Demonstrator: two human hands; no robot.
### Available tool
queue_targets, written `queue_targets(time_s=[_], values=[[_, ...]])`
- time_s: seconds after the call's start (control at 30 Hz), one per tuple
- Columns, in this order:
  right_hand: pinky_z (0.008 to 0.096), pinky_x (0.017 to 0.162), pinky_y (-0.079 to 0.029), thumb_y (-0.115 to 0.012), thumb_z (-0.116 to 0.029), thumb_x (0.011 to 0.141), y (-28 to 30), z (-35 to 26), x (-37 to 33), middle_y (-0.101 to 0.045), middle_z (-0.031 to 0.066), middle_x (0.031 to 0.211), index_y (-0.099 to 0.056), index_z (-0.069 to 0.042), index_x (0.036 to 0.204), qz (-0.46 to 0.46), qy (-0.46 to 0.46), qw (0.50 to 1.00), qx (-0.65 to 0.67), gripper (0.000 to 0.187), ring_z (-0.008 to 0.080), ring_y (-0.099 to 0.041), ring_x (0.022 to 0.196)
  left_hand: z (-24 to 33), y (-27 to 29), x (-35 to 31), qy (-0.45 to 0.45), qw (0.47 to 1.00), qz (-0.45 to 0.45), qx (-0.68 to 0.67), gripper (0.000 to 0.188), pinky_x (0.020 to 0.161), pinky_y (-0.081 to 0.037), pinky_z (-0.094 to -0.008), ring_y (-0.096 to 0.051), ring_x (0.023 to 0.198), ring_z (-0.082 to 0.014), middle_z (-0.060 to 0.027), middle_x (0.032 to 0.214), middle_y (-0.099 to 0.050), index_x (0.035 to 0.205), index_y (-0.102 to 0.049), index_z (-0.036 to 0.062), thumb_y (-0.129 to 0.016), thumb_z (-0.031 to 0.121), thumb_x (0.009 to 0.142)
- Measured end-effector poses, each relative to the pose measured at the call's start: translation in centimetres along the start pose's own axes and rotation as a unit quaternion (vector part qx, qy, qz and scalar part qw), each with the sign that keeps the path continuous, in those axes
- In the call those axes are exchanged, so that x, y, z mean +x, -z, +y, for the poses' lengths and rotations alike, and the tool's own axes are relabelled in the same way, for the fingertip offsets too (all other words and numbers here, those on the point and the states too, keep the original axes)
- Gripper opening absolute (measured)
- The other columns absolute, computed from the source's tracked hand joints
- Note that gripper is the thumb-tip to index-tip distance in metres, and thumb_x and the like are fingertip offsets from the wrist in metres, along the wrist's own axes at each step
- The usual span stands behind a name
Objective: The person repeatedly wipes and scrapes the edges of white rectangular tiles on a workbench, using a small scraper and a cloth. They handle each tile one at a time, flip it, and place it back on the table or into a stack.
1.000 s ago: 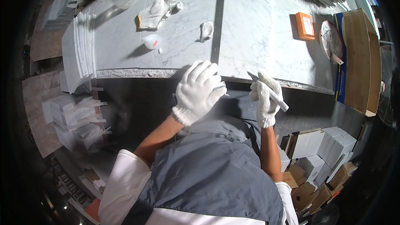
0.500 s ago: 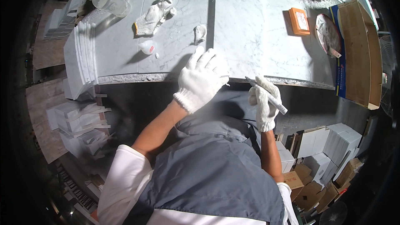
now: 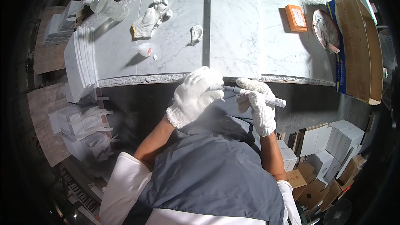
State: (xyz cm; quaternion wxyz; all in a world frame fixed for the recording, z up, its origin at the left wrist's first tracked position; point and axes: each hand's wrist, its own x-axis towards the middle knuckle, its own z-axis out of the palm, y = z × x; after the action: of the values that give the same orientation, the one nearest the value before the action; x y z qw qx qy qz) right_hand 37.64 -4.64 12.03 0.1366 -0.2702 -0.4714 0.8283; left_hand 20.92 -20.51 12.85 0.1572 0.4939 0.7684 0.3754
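In front of the bench edge, my two gloved hands come close together. My right hand (image 3: pixel 258 106) is closed around a white marker pen (image 3: pixel 271 99), its dark grip end pointing left. My left hand (image 3: pixel 198 96) pinches a small grey piece that looks like the pen's cap (image 3: pixel 215 87), right at the pen's tip. Whether cap and tip touch is too small to tell. Beyond my hands lie pale grey-veined stone slabs (image 3: pixel 235 37) side by side, with a dark gap between two of them.
On the left slabs lie a crumpled white glove (image 3: pixel 148 21), a small squeeze bottle (image 3: pixel 145 49) and a rolled white cloth piece (image 3: pixel 196 34). A clear bottle (image 3: pixel 109 8) stands far left. An orange box (image 3: pixel 296 18), a round dish (image 3: pixel 326 29) and an open carton (image 3: pixel 360 50) occupy the right.
My left hand has drawn back off the slab toward me. The marker has swung flatter, and its tip now meets the grey piece at my left fingers.
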Motion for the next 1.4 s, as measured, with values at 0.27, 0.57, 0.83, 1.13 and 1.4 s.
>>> queue_targets(time_s=[0.27, 0.57, 0.83, 1.13, 1.4], values=[[0.0241, 0.053, -0.049, -0.066, -0.036, 0.101, -0.3, -0.1, 0.0, -0.067, 0.0060, 0.075, -0.070, 0.004, 0.120, 0.016, 0.003, 0.995, -0.097, 0.045, 0.0102, -0.060, 0.058, 0.5, -0.2, -0.4, -0.013, 0.995, -0.082, 0.058, 0.030, 0.094, -0.055, -0.0424, -0.067, 0.114, -0.0340, -0.0140, 0.118, -0.070, 0.117, -0.073, 0.0109, -0.075, 0.023, 0.089], [0.0245, 0.042, -0.043, -0.058, -0.038, 0.107, -2.5, 1.4, 0.6, -0.069, 0.0124, 0.091, -0.064, 0.003, 0.120, 0.063, -0.141, 0.974, 0.165, 0.044, 0.0102, -0.054, 0.053, 0.1, -1.6, -1.6, -0.042, 0.971, 0.036, 0.233, 0.036, 0.090, -0.051, -0.0439, -0.062, 0.114, -0.0328, -0.0083, 0.120, -0.068, 0.114, -0.071, 0.0144, -0.079, 0.032, 0.084], [0.0233, 0.063, -0.052, -0.062, -0.027, 0.105, -2.5, 1.8, 1.4, -0.070, 0.0064, 0.104, -0.051, -0.001, 0.149, 0.056, -0.060, 0.996, -0.029, 0.052, 0.0121, -0.065, 0.085, -2.4, -1.4, 1.2, 0.092, 0.965, 0.204, 0.136, 0.023, 0.066, -0.054, -0.0439, -0.070, 0.074, -0.0289, -0.0112, 0.081, -0.072, 0.101, -0.073, 0.0094, -0.072, 0.032, 0.097], [0.0227, 0.057, -0.051, -0.067, -0.018, 0.102, 3.5, 2.2, 0.6, -0.066, 0.0013, 0.092, -0.047, -0.008, 0.156, 0.238, -0.041, 0.955, -0.171, 0.059, 0.0061, -0.057, 0.069, -6.6, 0.5, 2.9, 0.182, 0.931, 0.236, 0.211, 0.047, 0.083, -0.053, -0.0463, -0.069, 0.092, -0.0302, -0.0095, 0.095, -0.074, 0.135, -0.062, 0.0116, -0.072, 0.037, 0.096], [0.0268, 0.075, -0.056, -0.072, -0.023, 0.099, 2.6, 4.1, 1.7, -0.072, 0.0057, 0.102, -0.042, -0.006, 0.158, 0.207, -0.050, 0.918, -0.336, 0.068, 0.0088, -0.064, 0.084, -1.2, -2.1, 1.9, 0.295, 0.955, -0.016, 0.011, 0.046, 0.092, -0.053, -0.0436, -0.069, 0.104, -0.0339, -0.0123, 0.114, -0.072, 0.134, -0.061, 0.0135, -0.068, 0.037, 0.095]])
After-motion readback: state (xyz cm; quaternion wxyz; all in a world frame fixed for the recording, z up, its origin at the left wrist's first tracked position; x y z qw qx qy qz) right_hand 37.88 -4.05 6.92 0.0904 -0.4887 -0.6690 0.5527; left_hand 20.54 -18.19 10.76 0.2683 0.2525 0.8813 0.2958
